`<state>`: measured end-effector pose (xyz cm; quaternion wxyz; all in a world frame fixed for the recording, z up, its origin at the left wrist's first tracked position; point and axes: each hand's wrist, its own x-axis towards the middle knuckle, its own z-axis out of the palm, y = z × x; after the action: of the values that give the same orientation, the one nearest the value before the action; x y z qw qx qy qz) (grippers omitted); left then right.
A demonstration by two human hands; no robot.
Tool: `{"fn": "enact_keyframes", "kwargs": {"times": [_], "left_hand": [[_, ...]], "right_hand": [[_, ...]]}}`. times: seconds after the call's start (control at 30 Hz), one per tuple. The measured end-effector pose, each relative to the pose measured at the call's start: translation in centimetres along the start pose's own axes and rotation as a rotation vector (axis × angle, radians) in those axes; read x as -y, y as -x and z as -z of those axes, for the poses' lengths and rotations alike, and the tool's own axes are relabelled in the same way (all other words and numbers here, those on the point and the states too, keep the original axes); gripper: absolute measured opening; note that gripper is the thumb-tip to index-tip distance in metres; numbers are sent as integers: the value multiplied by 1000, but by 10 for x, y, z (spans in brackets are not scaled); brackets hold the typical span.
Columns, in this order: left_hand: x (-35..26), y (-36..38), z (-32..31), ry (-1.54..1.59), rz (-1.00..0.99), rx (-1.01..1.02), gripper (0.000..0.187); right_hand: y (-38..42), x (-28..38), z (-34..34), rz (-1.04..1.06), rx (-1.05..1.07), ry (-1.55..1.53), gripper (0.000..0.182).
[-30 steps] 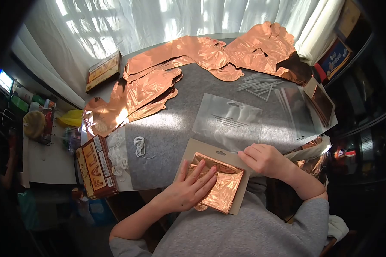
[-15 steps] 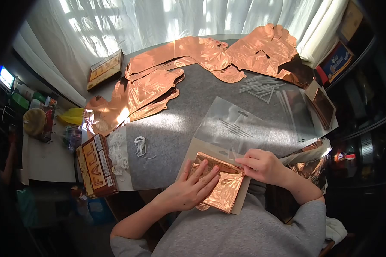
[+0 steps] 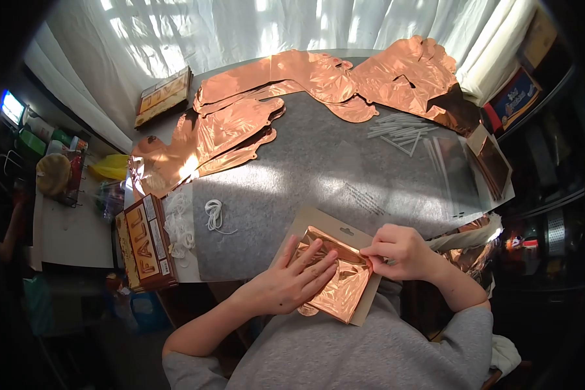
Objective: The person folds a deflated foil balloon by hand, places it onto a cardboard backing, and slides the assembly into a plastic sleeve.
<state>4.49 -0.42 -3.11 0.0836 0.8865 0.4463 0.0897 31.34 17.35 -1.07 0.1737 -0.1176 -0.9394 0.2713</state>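
Note:
A folded copper foil balloon [image 3: 343, 290] lies on a tan backing card [image 3: 323, 222] at the table's near edge, against my body. My left hand [image 3: 290, 276] rests flat on the foil with fingers spread. At the foil's upper right corner, my right hand [image 3: 396, 253] pinches the edge between thumb and fingers. Whether those fingers hold anything besides the foil is hidden. Just beyond the card, faint printed lines mark a clear plastic bag [image 3: 364, 198]; its outline barely shows.
Flattened copper foil balloons [image 3: 240, 133] spread along the table's back and left. White straws [image 3: 403, 133] and clear bags [image 3: 452, 175] lie at right. FALL packages [image 3: 146, 244] are stacked at left, near a coiled white cord [image 3: 214, 216] and tangled white strings [image 3: 179, 224].
The clear bag's raised outline beyond the card has faded from sight, leaving faint print. My right hand remains at the foil's corner, its fingers slightly more curled. My left hand has scarcely moved.

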Motion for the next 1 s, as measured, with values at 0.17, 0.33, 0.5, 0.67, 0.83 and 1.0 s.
{"fn": "enact_keyframes", "kwargs": {"times": [0.17, 0.33, 0.5, 0.67, 0.83, 1.0], "left_hand": [[1, -3, 2, 3, -1, 37, 61], [3, -7, 2, 10, -1, 24, 60], [6, -11, 2, 53, -11, 0, 59], [4, -13, 0, 27, 8, 2, 59], [7, -16, -2, 29, -5, 3, 58], [7, -19, 1, -7, -24, 34, 57]], "right_hand": [[-23, -22, 1, 67, 57, -43, 36], [-33, -26, -10, 97, 162, 2, 66], [-31, -29, -19, 131, 172, 14, 55], [-27, -23, -16, 130, 156, 5, 51], [-24, -21, -16, 136, 157, 18, 52], [-36, -29, -11, 105, 160, -3, 54]]}}
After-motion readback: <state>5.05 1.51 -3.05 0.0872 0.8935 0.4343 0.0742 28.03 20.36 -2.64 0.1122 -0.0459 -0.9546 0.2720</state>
